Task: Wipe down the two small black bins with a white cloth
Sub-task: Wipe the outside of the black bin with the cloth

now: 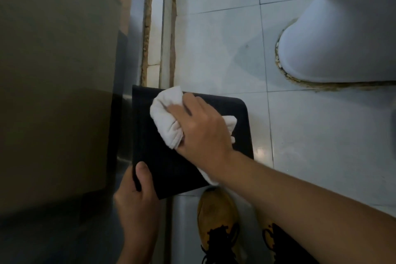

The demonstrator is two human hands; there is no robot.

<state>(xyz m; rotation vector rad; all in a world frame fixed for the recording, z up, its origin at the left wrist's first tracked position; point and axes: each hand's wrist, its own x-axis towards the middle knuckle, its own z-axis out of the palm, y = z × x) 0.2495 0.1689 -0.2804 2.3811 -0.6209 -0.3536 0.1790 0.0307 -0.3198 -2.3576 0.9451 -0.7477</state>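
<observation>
The black bin [171,156] is held above the tiled floor [321,135], beside a dark wall panel [53,92] on the left. Only one flat, dark face of the bin is visible, turned up toward the camera, with rounded corners on its right side. The opening is not visible, so its contents cannot be determined. Only one bin is in view.

The left hand [137,199] grips the bin at its lower left corner. The thumb lies on the upturned face and the fingers wrap around the edge.

The right hand [201,126] holds a bunched white cloth [167,118] and presses it against the upper part of the bin's face. The fingers are curled over the cloth, and the bulk of the cloth bulges out to the left of the knuckles. Further cloth shows to the right of the hand, and a trailing end appears beneath the wrist, near the bin's lower edge.

Below the bin, a tan shoe [216,216] with black laces stands on the floor. Part of a second shoe is visible just beside the right forearm. The white base of a toilet [332,49] sits on the floor at upper right, well apart from the bin, with a discoloured sealant line around its foot.
</observation>
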